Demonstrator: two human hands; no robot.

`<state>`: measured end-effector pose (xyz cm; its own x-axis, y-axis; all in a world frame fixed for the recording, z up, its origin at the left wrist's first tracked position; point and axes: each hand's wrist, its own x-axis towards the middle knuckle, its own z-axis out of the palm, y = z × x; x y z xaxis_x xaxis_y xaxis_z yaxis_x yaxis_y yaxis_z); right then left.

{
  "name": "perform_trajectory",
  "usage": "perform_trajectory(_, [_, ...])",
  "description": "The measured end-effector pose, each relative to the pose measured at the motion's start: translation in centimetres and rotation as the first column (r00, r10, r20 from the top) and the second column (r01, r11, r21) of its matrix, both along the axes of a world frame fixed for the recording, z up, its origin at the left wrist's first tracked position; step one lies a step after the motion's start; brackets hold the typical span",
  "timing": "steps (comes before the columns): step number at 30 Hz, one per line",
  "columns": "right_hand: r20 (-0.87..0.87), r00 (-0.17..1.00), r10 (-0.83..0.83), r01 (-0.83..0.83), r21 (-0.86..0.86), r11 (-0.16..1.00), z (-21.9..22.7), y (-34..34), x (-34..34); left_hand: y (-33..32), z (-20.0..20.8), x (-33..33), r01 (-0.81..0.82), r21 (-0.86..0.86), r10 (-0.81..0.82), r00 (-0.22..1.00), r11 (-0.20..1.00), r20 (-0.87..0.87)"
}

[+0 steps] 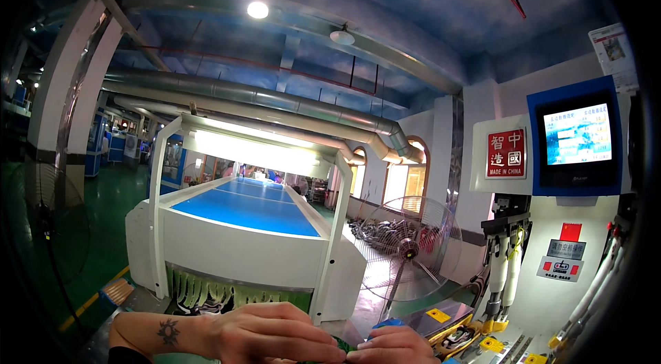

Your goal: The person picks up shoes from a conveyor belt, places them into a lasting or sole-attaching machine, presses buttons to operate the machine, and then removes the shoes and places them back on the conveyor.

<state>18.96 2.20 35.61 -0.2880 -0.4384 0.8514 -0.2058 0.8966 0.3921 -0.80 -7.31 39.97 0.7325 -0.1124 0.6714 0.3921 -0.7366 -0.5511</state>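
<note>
At the lower edge my left hand (275,333) reaches across from the left, a dark sun-shaped tattoo on its wrist. Its fingers are bent and their tips come together with those of my right hand (392,347). Between the fingertips shows a bit of something green (346,346); most of it is cut off or hidden, so its kind cannot be made out. Just behind my right hand lies a small blue piece (389,323). Beyond my left hand, a black-and-white shoe-like item (200,305) sits under hanging green strips (234,290).
Ahead stands a white conveyor machine (234,250) with a blue belt (251,207). A large fan (408,248) is right of it, another (47,226) far left. On the right is a machine with a lit screen (577,133), yellow clamps (494,327) and a shoe (457,339). A wooden-bristled brush-like thing (117,291) lies left.
</note>
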Motion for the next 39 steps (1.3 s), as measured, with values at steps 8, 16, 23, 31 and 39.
perform_trajectory(8, [-0.048, 0.998, 0.046, -0.045, 0.019, 0.999, 0.1, -0.2, -0.4, 0.2, -0.9, -0.5, -0.071, -0.067, 0.075, 0.995, 0.995, 0.066])
perform_trajectory(16, [0.012, 0.992, 0.128, -0.129, 0.019, 0.992, -0.1, -0.1, -0.3, -0.4, -1.9, -0.3, 0.0, -0.1, 0.019, 0.982, 0.995, 0.188])
perform_trajectory(23, [0.05, 0.984, 0.168, -0.162, -0.107, 0.981, -1.0, -0.8, -0.1, -0.1, -3.3, -0.6, 0.04, -0.1, -0.026, 0.99, 0.994, 0.136])
perform_trajectory(31, [0.243, 0.932, 0.27, 0.139, -0.925, 0.354, -11.1, 3.5, -3.8, 1.9, -15.6, -2.0, 0.209, -0.897, 0.611, 0.67, 0.389, 0.421])
perform_trajectory(39, [0.13, 0.925, 0.358, 0.3, -0.826, -0.477, -20.1, 0.8, 0.3, 3.2, -23.8, 2.1, 0.727, -0.684, 0.834, 0.414, -0.062, 0.364])
